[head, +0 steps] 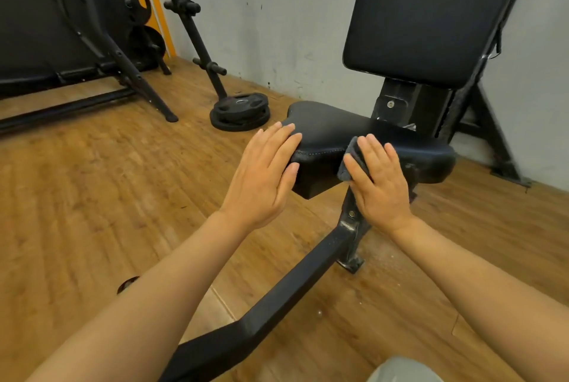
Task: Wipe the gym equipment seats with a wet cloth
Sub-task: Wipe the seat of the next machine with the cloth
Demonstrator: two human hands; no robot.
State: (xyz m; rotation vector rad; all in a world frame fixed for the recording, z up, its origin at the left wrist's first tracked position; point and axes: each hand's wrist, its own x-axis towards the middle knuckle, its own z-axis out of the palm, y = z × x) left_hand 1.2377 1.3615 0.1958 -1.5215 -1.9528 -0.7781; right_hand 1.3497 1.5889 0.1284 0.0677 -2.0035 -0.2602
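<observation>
While flat, hands on seat

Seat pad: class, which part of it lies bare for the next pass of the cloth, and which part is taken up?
Bare: the middle of the seat pad, from between the two hands back to the backrest, plus its far right end. Crowded: the front edge, where the left hand rests flat on the left corner and the right hand presses the cloth.
</observation>
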